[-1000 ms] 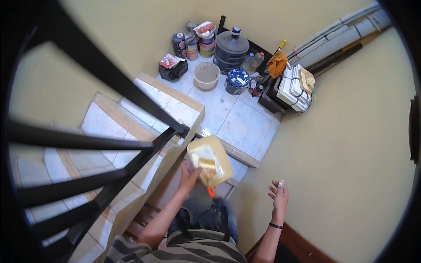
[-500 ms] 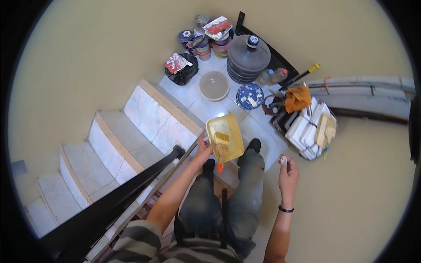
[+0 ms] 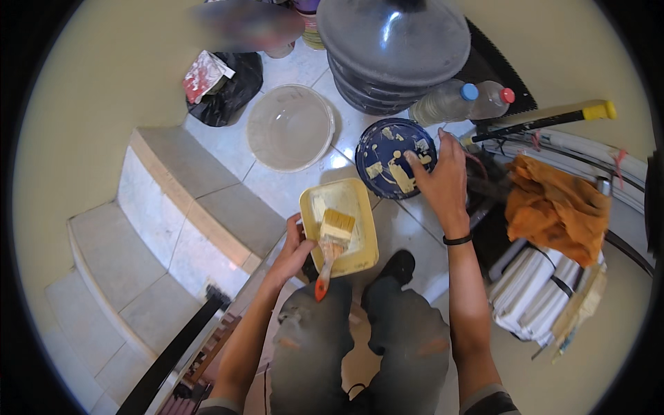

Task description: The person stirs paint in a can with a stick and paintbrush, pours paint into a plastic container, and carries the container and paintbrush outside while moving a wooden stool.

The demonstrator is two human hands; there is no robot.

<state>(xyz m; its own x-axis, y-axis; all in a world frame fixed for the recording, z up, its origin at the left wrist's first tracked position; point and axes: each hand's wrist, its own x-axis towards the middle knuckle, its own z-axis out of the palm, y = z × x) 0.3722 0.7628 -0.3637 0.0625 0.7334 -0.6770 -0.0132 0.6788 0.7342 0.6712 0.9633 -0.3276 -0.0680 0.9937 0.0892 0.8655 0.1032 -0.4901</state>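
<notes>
My left hand is closed on the left rim of a shallow yellow plastic tray. Inside the tray lies a paintbrush with pale bristles, its orange-tipped handle jutting over the near edge. My right hand reaches to the right side of a round dark-blue lid smeared with cream paint. Thumb and fingers are spread, the thumb over the lid and the fingertips by its rim; whether they touch it I cannot tell. Left of the lid stands a round whitish tub.
A large grey water jug and two capped bottles stand behind the lid. To the right are an orange cloth and wrapped white bundles. Tiled stairs and a black handrail run along the left.
My view has come lower and closer to the floor things. My right hand has moved from the right-hand side to the blue lid, its pinched fingers now spread. My left hand still holds the tray.
</notes>
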